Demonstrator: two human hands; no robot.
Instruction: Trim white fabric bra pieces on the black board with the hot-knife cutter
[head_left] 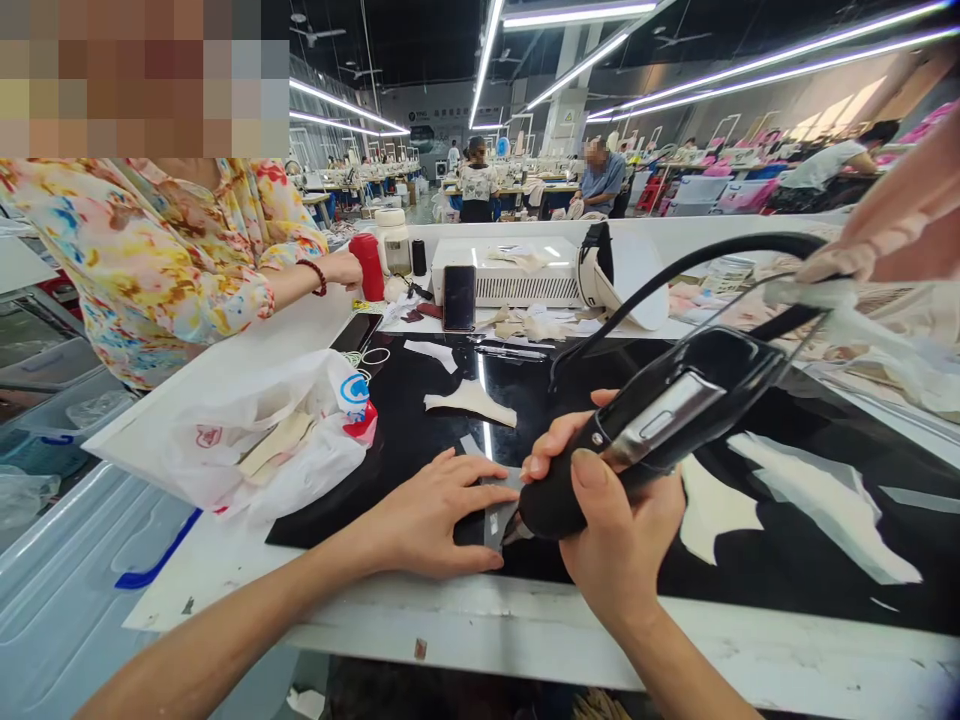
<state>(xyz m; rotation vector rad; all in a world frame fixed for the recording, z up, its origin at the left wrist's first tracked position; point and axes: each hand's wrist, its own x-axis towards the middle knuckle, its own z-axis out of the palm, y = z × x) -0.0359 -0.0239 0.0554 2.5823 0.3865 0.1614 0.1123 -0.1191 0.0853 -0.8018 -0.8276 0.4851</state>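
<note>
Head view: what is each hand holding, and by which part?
Right hand: black tool, by its lower body. Left hand: no visible grip, spread over a translucent strip.

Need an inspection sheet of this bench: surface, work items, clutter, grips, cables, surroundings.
Surface: glossy black sheet on a white table.
Work items: translucent strip by the tip of the black tool; contact unclear. Cream pieces lie around.
Clutter: plastic bag left of the sheet; phone propped upright at the back; scraps nearby.
Grips: left grip spread beside the strip; right grip closed around the tool.
Cables: black cable arches above the sheet.
Surroundings: co-worker at left, workstations behind.
</note>
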